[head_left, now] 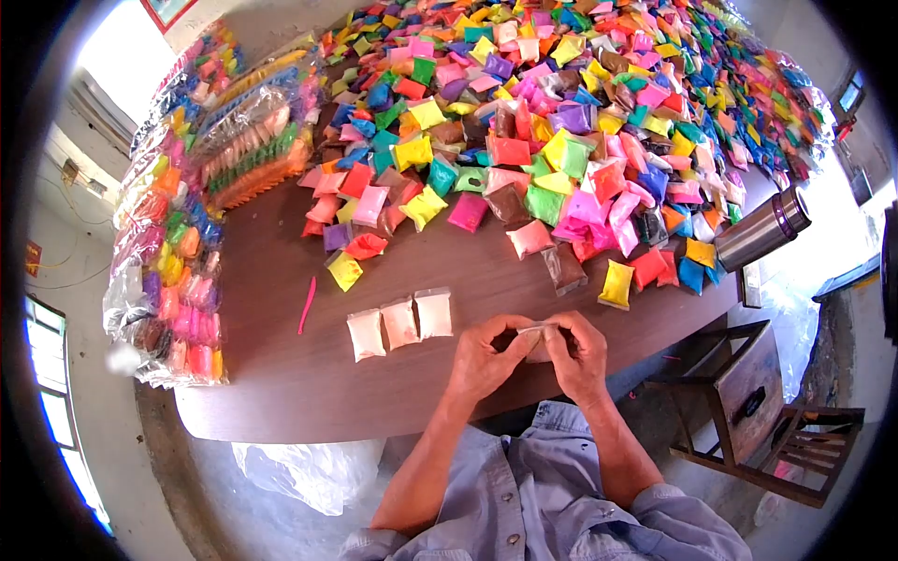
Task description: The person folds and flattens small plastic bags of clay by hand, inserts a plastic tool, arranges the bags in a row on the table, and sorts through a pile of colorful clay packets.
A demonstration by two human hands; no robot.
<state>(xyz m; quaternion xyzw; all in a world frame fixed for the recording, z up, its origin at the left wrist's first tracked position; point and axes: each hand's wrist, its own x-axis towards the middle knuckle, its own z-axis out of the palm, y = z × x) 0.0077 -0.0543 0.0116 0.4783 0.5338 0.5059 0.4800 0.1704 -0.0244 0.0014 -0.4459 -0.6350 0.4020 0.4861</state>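
Observation:
My left hand (pixel 488 355) and my right hand (pixel 575 351) meet above the table's near edge, fingers closed on a small pale packet (pixel 538 348) between them. The fingers cover part of it. To the left of my hands, three pale pink packets (pixel 399 323) lie side by side on the brown table (pixel 271 327). Farther left is a thin pink strip (pixel 308 306). A yellow packet (pixel 615 284) lies beyond my right hand, at the near edge of a big heap of colourful packets (pixel 505 150).
Clear bags of packets (pixel 178 280) line the table's left side. A steel flask (pixel 762 227) lies tilted at the right edge. Below it on the floor stands a wooden stool (pixel 748 393), and clear plastic (pixel 313 472) lies under the table's near edge.

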